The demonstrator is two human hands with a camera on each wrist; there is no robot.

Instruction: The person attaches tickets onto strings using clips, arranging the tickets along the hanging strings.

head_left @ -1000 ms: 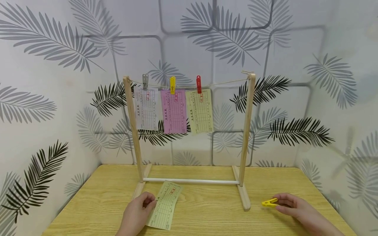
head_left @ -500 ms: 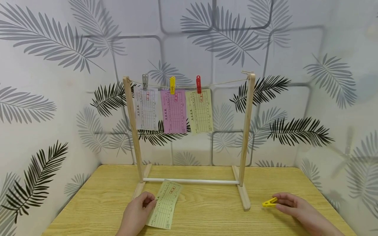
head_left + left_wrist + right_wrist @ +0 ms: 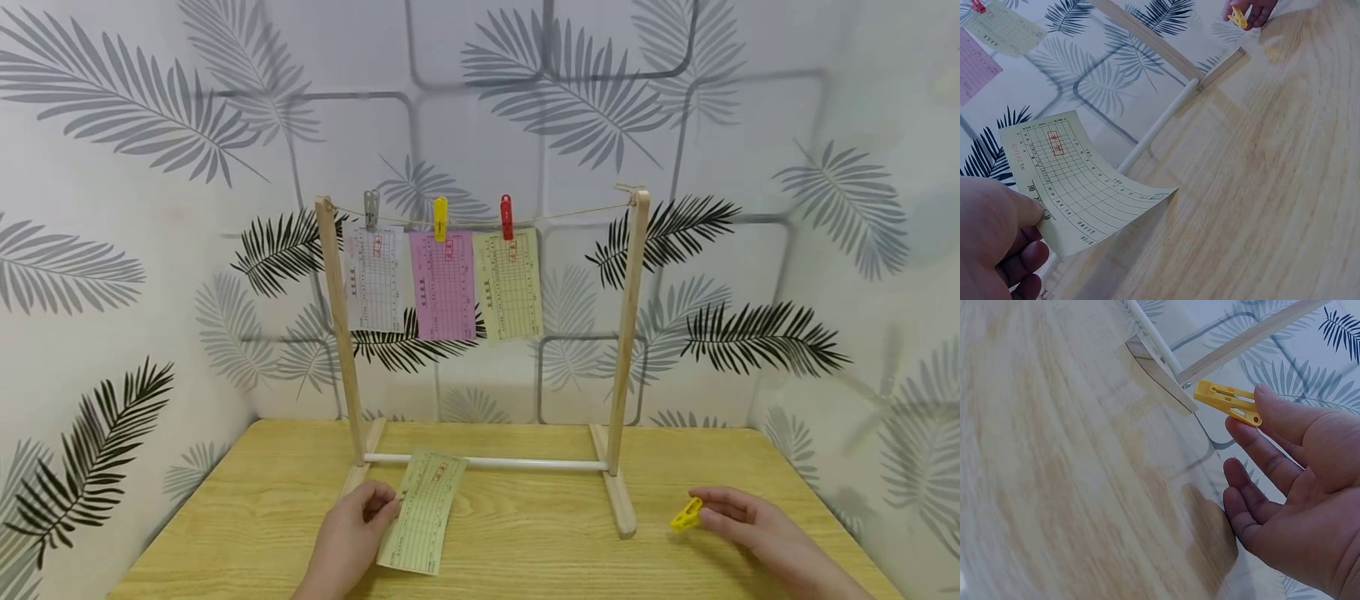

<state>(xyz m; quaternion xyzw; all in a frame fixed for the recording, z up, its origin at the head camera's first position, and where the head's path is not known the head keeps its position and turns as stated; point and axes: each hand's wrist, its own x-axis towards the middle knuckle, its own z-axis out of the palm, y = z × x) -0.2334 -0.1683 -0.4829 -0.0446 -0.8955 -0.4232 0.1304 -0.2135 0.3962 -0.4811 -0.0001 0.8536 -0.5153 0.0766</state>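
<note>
At the front left of the table, my left hand (image 3: 351,533) pinches a yellow-green printed slip (image 3: 423,512) by its left edge between thumb and fingers. The slip (image 3: 1091,187) bows in the left wrist view, its far corner close over the wood. Off to the right, my right hand (image 3: 750,527) pinches a yellow clothespin (image 3: 686,515) by its handle ends. In the right wrist view the clothespin (image 3: 1225,400) points away from the thumb and index fingertip, while the other fingers curl loosely below.
A wooden stand with a right post (image 3: 628,333) and a white crossbar (image 3: 487,462) carries a string (image 3: 577,212). From it hang a white slip (image 3: 375,283) on a grey clothespin (image 3: 371,208), a pink slip (image 3: 445,287) on a yellow one, and a yellow-green slip (image 3: 512,287) on a red one.
The slip in my left hand has risen slightly and shifted a little right. The clothespin has turned in my right fingers, its free end now tilting further down.
</note>
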